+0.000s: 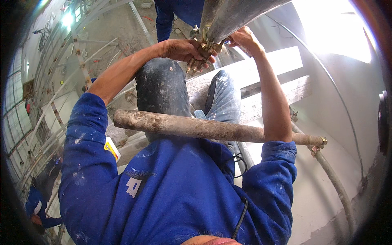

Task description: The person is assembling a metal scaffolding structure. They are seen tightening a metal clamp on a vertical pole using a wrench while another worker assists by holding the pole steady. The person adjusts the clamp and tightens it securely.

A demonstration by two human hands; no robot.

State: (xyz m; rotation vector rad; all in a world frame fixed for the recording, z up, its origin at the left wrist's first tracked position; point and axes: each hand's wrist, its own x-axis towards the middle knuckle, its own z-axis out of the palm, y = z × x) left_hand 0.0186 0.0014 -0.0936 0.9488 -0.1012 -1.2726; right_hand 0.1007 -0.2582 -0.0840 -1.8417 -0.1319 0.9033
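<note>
A brass-coloured metal scaffold coupler (203,55) sits at the lower end of two steel pipes that meet at the top; the thicker pipe (234,20) slants up to the right. From the left, my left hand (185,50) closes its fingers around the coupler's lower part. On the coupler's other side, my right hand (244,39) is bent in with its fingers pinched together, close against the pipe. What those fingertips hold is hidden from view. Both forearms are bare below pushed-up blue sleeves.
A rusty scaffold tube (188,126) crosses in front of my body, passing behind my right arm. White boards (273,65) lie beyond my knees. Another person in blue (179,14) is at the top; one more (34,206) is lower left. Scaffold poles (77,53) stand left; a cable (326,75) curves right.
</note>
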